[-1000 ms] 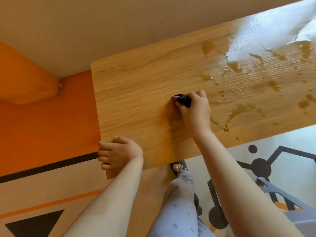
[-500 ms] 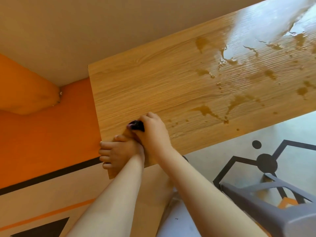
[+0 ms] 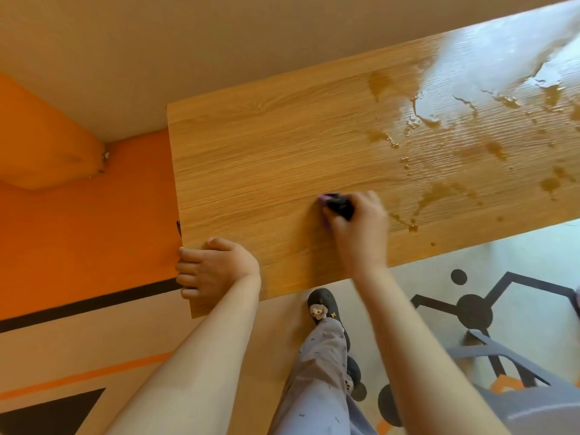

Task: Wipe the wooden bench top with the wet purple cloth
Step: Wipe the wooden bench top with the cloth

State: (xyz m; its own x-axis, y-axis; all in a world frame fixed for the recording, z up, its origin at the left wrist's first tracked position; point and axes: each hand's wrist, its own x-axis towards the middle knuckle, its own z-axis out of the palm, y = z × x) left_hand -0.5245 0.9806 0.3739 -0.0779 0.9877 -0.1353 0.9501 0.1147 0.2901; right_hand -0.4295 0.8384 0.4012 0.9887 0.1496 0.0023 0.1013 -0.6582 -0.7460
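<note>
The wooden bench top (image 3: 266,158) fills the middle of the view, dry at its left end, with puddles and brown wet stains (image 3: 436,120) to the right. My right hand (image 3: 361,233) grips a bunched dark purple cloth (image 3: 337,205) and presses it onto the wood near the front middle; most of the cloth is hidden under the fingers. My left hand (image 3: 213,271) holds the bench's near left corner, fingers curled over the left edge.
An orange wall (image 3: 78,230) with a black stripe lies left of the bench. My leg and a dark slipper (image 3: 323,309) stand below the front edge. A grey plastic chair (image 3: 518,387) sits at the lower right on the patterned floor.
My right hand has swept the cloth from beside my left hand at the near left corner back to the right, toward the middle. The left hand has kept its hold on the corner.
</note>
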